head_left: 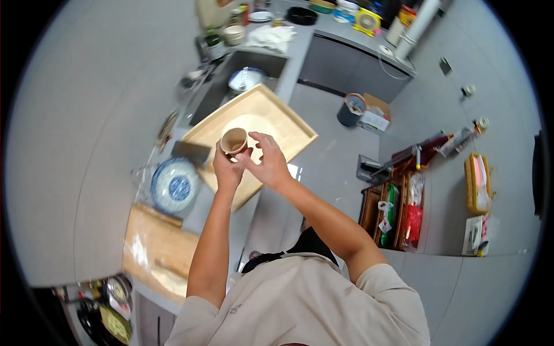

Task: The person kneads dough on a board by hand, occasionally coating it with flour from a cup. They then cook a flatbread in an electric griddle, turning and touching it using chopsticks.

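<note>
A small tan cup [234, 140] is held over a wooden tray, its round opening facing up. My left hand [228, 167] is wrapped round the cup's lower left side. Beside the cup on the right, my right hand [266, 160] has its fingers apart and curved, with the thumb close to the cup's base; whether it touches the cup is hard to tell. Under both hands lies the square wooden tray [290, 120] with a raised rim, set at an angle across the sink's edge and counter. A pale round patch [259, 125] shows on the tray behind the cup.
The sink [213, 98] holds a bowl [247, 78]. A blue-and-white plate [174, 185] and a wooden board [151, 239] stand on the left counter. White cloth [271, 38] lies beyond the sink. On the floor are a bin [351, 111] and a box [375, 115].
</note>
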`<state>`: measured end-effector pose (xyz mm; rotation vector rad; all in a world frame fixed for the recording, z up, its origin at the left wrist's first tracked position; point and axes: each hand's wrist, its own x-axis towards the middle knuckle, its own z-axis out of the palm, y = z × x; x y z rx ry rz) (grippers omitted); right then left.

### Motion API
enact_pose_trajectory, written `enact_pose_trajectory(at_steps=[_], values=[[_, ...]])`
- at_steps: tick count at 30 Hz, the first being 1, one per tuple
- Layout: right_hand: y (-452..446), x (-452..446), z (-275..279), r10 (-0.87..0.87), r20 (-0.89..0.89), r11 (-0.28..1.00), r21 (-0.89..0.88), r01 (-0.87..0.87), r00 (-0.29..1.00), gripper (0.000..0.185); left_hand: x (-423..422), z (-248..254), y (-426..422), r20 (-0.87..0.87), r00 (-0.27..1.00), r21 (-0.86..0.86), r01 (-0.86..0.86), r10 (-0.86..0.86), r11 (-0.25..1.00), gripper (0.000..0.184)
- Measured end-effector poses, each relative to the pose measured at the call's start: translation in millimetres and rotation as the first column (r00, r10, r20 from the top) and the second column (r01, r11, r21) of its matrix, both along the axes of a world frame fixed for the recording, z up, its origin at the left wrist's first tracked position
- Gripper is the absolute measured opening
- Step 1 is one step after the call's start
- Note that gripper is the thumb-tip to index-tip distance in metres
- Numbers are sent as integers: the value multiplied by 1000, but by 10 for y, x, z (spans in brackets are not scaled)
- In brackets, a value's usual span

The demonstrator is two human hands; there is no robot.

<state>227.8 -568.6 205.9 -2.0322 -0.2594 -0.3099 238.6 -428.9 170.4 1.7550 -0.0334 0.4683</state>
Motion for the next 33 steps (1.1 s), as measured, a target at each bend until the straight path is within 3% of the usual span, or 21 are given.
enact_pose_trajectory(at_steps=[1,2,4,5,8,12,18,26,30,33], values=[[-325,133,-49,8,-135,993,117,8,991,67,176,-7,-327,-10,998,-21,59,-59,998,54],[-633,286,-149,-20,-154,987,153,43,988,65,356,-15,-658,-19,994,-44,110,-111,993,56],[-1292,543,-183,84,-325,881,465,82,942,61,690,-3,-1334,-45,985,9,166,-166,986,56],[-1621,730,-275,32,-268,867,487,107,963,55,852,1,-1659,-63,978,34,199,-197,979,56],[-2644,1212,-291,148,-473,752,624,212,869,53,1318,-16,-2641,-50,977,99,210,-206,973,54],[-3814,1804,-115,82,-605,749,561,351,792,53,2109,-177,-3754,-69,939,71,343,-338,937,57],[-5045,2905,41,46,-619,726,560,399,784,51,3191,-25,-4910,-66,922,81,387,-382,919,61],[-6022,4965,-115,49,-560,751,566,339,827,39,5359,-211,-5823,-44,890,64,456,-454,887,66],[-6396,6157,-69,68,-538,679,642,356,840,41,6606,-69,-6205,-46,881,27,472,-471,881,66],[-6632,7017,127,14,-567,713,583,389,824,41,7471,117,-6463,-51,883,45,468,-466,882,65]])
